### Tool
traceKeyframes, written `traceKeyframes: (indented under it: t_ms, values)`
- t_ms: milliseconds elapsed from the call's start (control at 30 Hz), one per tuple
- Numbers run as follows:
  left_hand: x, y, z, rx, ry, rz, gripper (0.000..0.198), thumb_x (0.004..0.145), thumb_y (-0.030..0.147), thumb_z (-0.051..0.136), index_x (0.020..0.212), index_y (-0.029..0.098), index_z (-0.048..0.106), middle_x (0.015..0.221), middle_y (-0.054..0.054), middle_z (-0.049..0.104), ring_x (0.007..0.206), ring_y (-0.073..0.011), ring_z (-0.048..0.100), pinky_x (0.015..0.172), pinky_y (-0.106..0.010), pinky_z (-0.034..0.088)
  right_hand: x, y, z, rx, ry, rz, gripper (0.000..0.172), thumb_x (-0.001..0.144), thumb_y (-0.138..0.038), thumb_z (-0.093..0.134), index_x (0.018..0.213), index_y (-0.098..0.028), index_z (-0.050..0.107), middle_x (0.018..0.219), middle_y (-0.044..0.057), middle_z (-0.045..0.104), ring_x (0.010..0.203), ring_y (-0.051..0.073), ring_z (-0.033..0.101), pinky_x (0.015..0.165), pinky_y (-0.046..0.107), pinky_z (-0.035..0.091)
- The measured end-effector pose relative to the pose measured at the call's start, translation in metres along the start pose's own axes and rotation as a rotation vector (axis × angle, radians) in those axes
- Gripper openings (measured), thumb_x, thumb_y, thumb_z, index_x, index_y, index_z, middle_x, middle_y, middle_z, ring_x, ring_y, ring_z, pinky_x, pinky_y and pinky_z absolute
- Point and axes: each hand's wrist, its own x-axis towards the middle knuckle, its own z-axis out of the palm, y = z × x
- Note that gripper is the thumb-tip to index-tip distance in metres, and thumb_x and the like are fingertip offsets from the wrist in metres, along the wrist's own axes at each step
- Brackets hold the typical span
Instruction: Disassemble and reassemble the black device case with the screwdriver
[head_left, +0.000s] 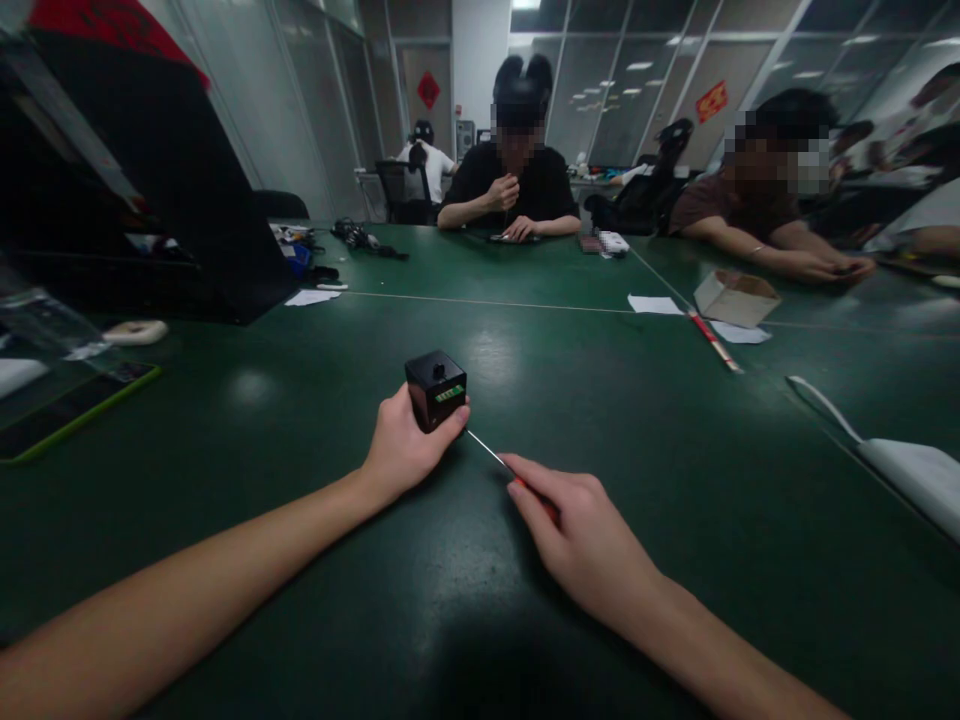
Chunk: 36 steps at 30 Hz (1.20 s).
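A small black cube-shaped box (435,385) with a green terminal strip on its front stands on the dark green table (480,600). My left hand (405,445) is closed around its left and lower sides, thumb at the front. My right hand (581,535) is closed on a thin screwdriver (491,455) with a red handle. The metal shaft points up and left, and its tip reaches the box near my left thumb.
A phone in a green case (75,405) lies at the left, by a black case (187,200). White papers (654,304), a small cardboard box (735,297) and a red pen (712,342) lie at the right. People sit along the far edge.
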Motion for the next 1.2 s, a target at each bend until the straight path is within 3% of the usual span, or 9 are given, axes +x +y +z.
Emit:
traceKeyframes:
  t_ms: [133,267,367,467,567,733,900,1033,1200]
  values:
    - [0.000,-0.001,0.000,0.008,-0.018,-0.012,0.032,0.083,0.040,0.068,0.102,0.015,0.062,0.098,-0.010,0.073,0.088,-0.0236,0.071,0.083,-0.037,0.055,-0.005,0.006,0.006,-0.595,0.015,-0.173,0.045,0.099,-0.020,0.036,0.140,-0.011,0.051,0.096,0.014,0.067,0.072,0.025,0.065,0.064,0.038,0.053]
    - [-0.001,0.000,0.000,0.076,-0.031,-0.025,0.033,0.082,0.041,0.068,0.101,0.014,0.063,0.096,-0.010,0.073,0.087,-0.0244,0.070,0.083,-0.038,0.055,-0.006,0.004,0.005,-0.659,0.020,-0.143,0.045,0.098,-0.020,0.039,0.141,-0.014,0.050,0.097,0.013,0.067,0.068,0.024,0.064,0.060,0.036,0.051]
    - [0.000,0.001,0.000,0.102,-0.032,-0.027,0.034,0.082,0.042,0.068,0.102,0.015,0.063,0.096,-0.010,0.073,0.087,-0.0244,0.070,0.082,-0.037,0.055,-0.002,-0.002,0.003,-0.260,0.061,-0.045,0.037,0.097,-0.025,0.045,0.128,-0.015,0.062,0.093,0.010,0.066,0.083,0.022,0.064,0.077,0.035,0.052]
    - [0.000,0.001,0.000,0.124,-0.016,-0.019,0.033,0.081,0.042,0.068,0.101,0.015,0.064,0.095,-0.010,0.073,0.085,-0.0240,0.070,0.080,-0.037,0.055,0.003,-0.009,0.001,0.385,-0.016,0.306,0.031,0.097,-0.032,0.049,0.118,-0.017,0.066,0.069,0.000,0.054,0.057,0.011,0.051,0.050,0.021,0.045]
    - [-0.001,0.001,0.001,0.154,-0.020,-0.003,0.033,0.080,0.041,0.069,0.100,0.015,0.064,0.093,-0.010,0.074,0.083,-0.0240,0.071,0.078,-0.036,0.056,0.006,-0.013,-0.004,0.957,-0.150,0.631,0.029,0.099,-0.029,0.045,0.121,-0.018,0.058,0.066,-0.005,0.043,0.040,0.004,0.025,0.032,0.013,0.016]
    - [-0.001,0.001,0.001,0.157,-0.044,0.022,0.031,0.079,0.038,0.071,0.100,0.016,0.064,0.091,-0.009,0.074,0.082,-0.0241,0.071,0.077,-0.035,0.056,0.008,-0.014,-0.010,1.219,-0.243,0.667,0.026,0.099,-0.023,0.044,0.123,-0.018,0.055,0.075,-0.004,0.047,0.040,0.001,0.019,0.032,0.013,0.008]
    - [-0.001,0.004,0.001,0.162,-0.071,-0.027,0.033,0.081,0.041,0.069,0.100,0.015,0.064,0.094,-0.010,0.073,0.085,-0.0246,0.070,0.080,-0.037,0.055,0.004,-0.010,-0.002,0.609,-0.161,0.421,0.034,0.097,-0.028,0.047,0.128,-0.020,0.058,0.075,-0.001,0.052,0.044,0.006,0.036,0.035,0.016,0.028]
    - [-0.001,0.006,0.001,0.149,-0.072,-0.050,0.034,0.081,0.042,0.068,0.100,0.014,0.064,0.094,-0.011,0.073,0.085,-0.0247,0.070,0.079,-0.037,0.055,-0.001,-0.001,0.009,-0.241,-0.027,-0.051,0.043,0.097,-0.018,0.040,0.137,-0.011,0.053,0.097,0.012,0.063,0.080,0.021,0.061,0.073,0.035,0.053]
    - [-0.001,0.004,0.002,0.116,-0.082,-0.063,0.033,0.080,0.042,0.069,0.099,0.015,0.065,0.092,-0.010,0.074,0.083,-0.0247,0.070,0.077,-0.037,0.055,-0.005,0.006,0.009,-0.780,-0.099,-0.140,0.058,0.090,-0.008,0.042,0.147,-0.011,0.039,0.111,0.016,0.062,0.070,0.021,0.065,0.063,0.034,0.055]
